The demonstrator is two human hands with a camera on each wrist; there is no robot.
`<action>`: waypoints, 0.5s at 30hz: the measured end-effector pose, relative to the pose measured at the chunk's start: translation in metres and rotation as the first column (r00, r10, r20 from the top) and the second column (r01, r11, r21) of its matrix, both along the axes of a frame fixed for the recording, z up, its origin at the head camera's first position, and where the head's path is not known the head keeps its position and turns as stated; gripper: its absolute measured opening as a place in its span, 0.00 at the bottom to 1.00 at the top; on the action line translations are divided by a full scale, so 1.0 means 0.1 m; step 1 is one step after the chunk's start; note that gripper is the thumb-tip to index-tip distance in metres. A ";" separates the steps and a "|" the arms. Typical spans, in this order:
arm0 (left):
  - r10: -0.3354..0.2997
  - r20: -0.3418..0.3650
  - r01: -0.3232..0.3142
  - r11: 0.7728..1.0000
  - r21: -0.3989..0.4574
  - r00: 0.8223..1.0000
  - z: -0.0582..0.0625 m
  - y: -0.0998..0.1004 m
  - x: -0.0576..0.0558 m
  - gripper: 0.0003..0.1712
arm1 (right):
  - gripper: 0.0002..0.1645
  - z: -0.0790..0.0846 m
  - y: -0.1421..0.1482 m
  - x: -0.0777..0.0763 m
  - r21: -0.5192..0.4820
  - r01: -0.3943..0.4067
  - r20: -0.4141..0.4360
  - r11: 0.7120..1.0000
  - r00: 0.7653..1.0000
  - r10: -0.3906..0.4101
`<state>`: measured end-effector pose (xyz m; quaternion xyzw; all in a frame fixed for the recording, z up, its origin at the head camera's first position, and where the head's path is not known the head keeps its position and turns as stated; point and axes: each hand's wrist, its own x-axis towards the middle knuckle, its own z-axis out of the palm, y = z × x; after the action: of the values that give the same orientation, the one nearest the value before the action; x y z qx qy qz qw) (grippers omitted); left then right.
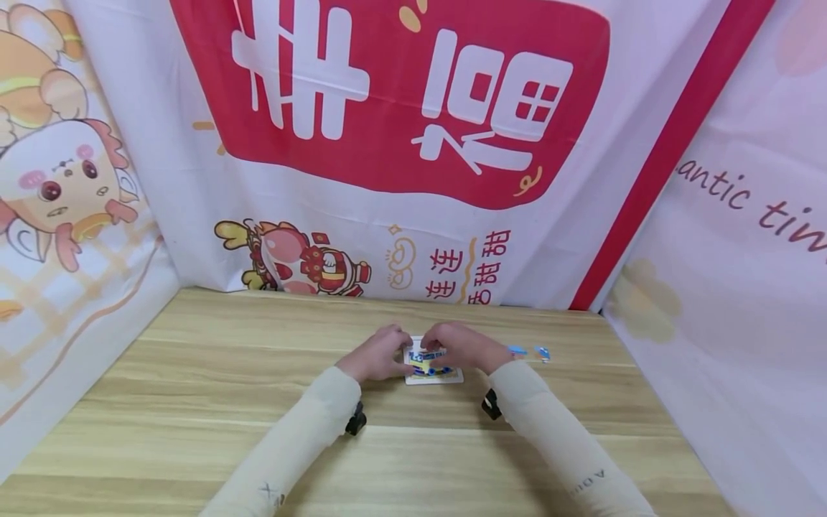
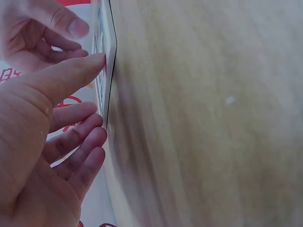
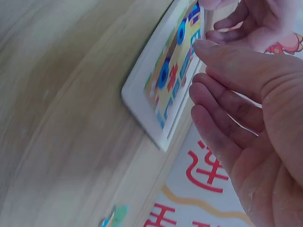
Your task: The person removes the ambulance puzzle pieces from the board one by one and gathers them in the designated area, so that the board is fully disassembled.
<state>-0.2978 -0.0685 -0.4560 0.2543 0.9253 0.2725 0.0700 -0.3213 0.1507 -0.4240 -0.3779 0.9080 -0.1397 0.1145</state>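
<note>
A small flat board (image 1: 446, 380) with a white border and a colourful vehicle picture lies on the table between both hands. Blue wheels and a red cross show on the picture (image 3: 173, 71) in the right wrist view. My left hand (image 1: 381, 354) is at the board's left side, its thumb at the near edge and its loosely bent fingers along the side. Over the board's right and far part is my right hand (image 1: 464, 347), thumb and fingertips close to the picture's edge. Neither hand visibly grips a thing; exact contact is hard to tell.
Small blue pieces (image 1: 541, 353) lie on the wooden table (image 1: 258, 402) right of the board, partly hidden by the right wrist. A printed cloth (image 1: 388, 215) hangs behind the table's far edge, with more cloth at both sides.
</note>
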 end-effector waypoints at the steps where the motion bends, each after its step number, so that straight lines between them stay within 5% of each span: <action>1: -0.002 -0.003 0.002 1.000 0.002 1.000 0.00 0.00 0.00 0.29 | 0.19 -0.01 -0.03 0.00 -0.008 -0.013 -0.004 1.000 1.000 0.013; 7: -0.017 -0.042 0.017 1.000 0.001 0.999 -0.02 0.00 -0.02 0.28 | 0.13 -0.02 -0.14 -0.04 -0.010 -0.075 -0.030 0.997 0.997 0.075; 15: -0.009 -0.034 0.009 1.000 0.017 0.999 0.00 0.01 -0.04 0.30 | 0.12 0.03 -0.19 -0.12 0.085 -0.012 0.026 0.996 1.000 0.010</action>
<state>-0.3013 -0.0673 -0.4562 0.2636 0.9228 0.2758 0.0532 -0.3333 0.1321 -0.4209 -0.3757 0.9096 -0.1053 0.1430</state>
